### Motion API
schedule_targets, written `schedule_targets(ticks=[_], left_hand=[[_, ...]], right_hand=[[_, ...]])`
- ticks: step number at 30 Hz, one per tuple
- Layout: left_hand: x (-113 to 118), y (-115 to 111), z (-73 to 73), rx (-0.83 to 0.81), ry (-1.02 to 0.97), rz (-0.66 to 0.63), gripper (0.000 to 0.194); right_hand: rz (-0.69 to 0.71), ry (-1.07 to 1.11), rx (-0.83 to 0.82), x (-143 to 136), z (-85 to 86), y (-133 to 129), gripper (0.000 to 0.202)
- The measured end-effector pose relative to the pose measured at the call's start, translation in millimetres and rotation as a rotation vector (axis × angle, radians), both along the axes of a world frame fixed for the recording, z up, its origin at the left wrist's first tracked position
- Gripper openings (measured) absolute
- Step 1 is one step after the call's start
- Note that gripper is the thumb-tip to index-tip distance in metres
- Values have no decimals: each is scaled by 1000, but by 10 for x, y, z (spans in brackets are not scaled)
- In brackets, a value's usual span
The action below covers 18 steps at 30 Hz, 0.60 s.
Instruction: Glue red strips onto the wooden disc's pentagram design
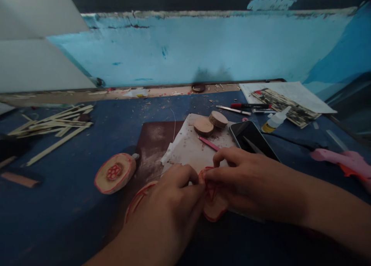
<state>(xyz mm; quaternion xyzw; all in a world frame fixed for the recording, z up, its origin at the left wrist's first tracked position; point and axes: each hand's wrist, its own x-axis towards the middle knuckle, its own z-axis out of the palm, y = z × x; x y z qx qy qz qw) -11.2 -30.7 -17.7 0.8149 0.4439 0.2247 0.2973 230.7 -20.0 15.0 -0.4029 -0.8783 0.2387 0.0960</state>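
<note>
A wood slice with red-marked edges point(216, 210) is between my two hands, low in the middle of the head view. My right hand point(243, 177) is closed around its right side, with the index finger bent over the top and the fingertips on the red pattern. At the left edge, my left hand point(179, 196) pinches with its fingers pressed together, so their tips are partly hidden. Partly under my left wrist lies another red-edged piece point(137, 200). A round wooden piece with a red dotted centre point(114, 173) rests further left.
Two plain wood slices point(203, 126) and a pink pencil point(208, 143) lie on a white sheet point(185, 150). A phone point(252, 138), a glue bottle point(275, 120), a pink glue gun point(339, 159) and a marker point(251, 106) are on the right. Thin wooden sticks point(58, 123) are piled left.
</note>
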Motion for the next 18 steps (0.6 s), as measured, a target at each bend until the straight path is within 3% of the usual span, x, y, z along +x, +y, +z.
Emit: schedule_targets(ticks=[6,18], left_hand=[[8,32,45,-8,-69,-53,19],[28,61,71,-16,-158,-29,15]], right_hand=[[0,51,-99,12,-13,31,29],[-12,111,-189,-23,8,43,22]])
